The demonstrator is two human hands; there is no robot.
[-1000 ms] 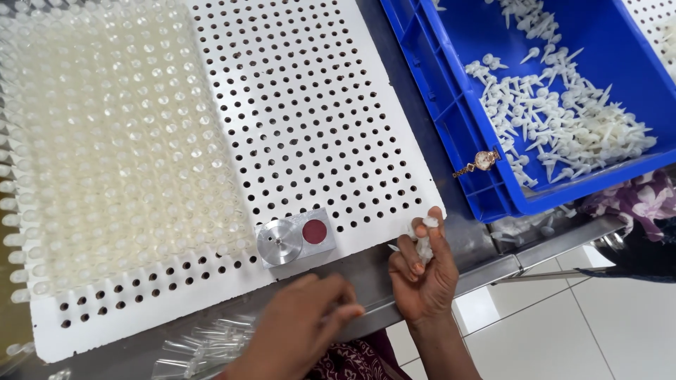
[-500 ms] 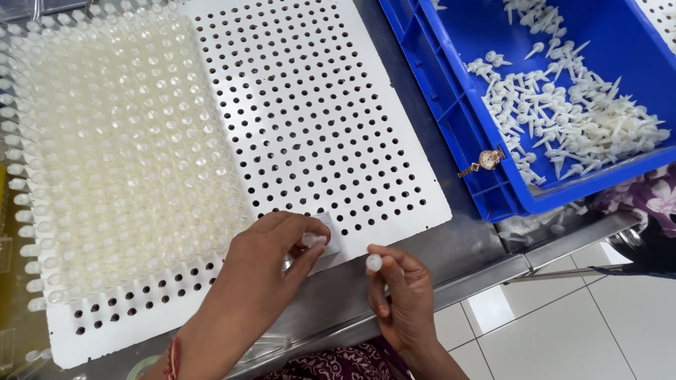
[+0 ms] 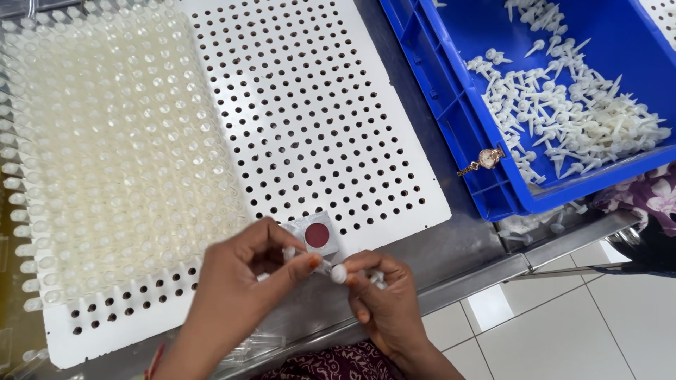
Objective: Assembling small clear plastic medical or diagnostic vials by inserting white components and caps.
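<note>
Where the perforated white tray (image 3: pixel 317 127) ends, both hands meet.
Left hand (image 3: pixel 243 281) and right hand (image 3: pixel 380 295) pinch one small white plastic piece (image 3: pixel 336 272) over the bench (image 3: pixel 465 246) edge.

A white perforated board (image 3: pixel 310 112) is showing a regular grid of dark round holes. Translucent, milky tubes (image 3: pixel 113 155) are filling its left part in rows. A small pale pad (image 3: pixel 315 236) is bearing a dark red round spot. The crate (image 3: pixel 451 105) is showing bright blue, holding white plastic pieces (image 3: pixel 577 112). A gold-coloured wristwatch (image 3: pixel 484 160) is glinting on its rim. The bench (image 3: pixel 472 246) is looking grey metal; the floor (image 3: pixel 584 331) is showing white tiles with grey joints.
</note>
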